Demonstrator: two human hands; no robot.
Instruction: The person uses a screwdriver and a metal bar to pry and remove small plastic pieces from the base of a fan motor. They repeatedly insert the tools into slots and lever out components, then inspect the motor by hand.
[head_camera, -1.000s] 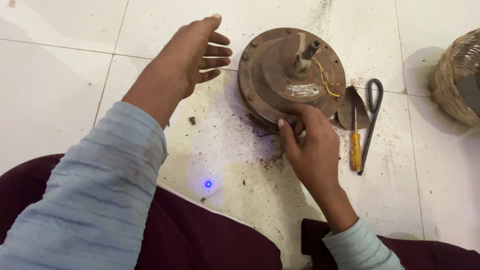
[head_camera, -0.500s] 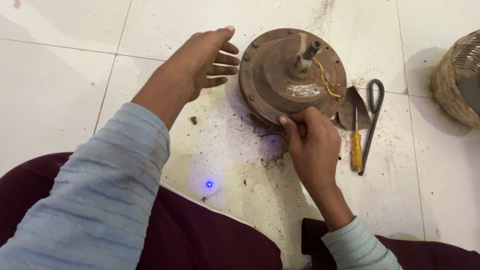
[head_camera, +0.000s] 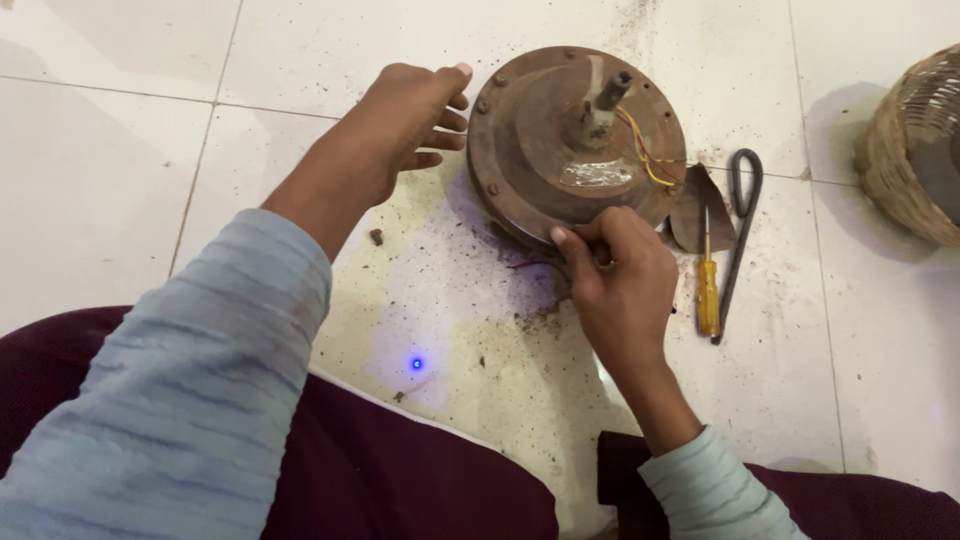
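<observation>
Left hand (head_camera: 400, 130) over the tiled floor (head_camera: 120, 170), fingers (head_camera: 445, 118) loosely spread and holding nothing; tips at the left rim of the ceiling-fan motor housing (head_camera: 560, 140), touching or just short of it, cannot tell which. A second ago this hand was farther left and clear of the rim; it has closed in.

Motor housing: rusty, round, lying flat on the floor, shaft stub pointing up, yellow and red wires (head_camera: 640, 150) trailing off its right side. Brown grit scattered around it. Housing has not shifted.

Right hand (head_camera: 620, 280) at the near edge of the housing, fingers curled tight against the rim; whatever they pinch is hidden. Same place as before.

Right of it: yellow-handled screwdriver (head_camera: 708, 295), a dark looped metal tool (head_camera: 742, 220), then a wicker basket (head_camera: 915, 150) at frame edge.
</observation>
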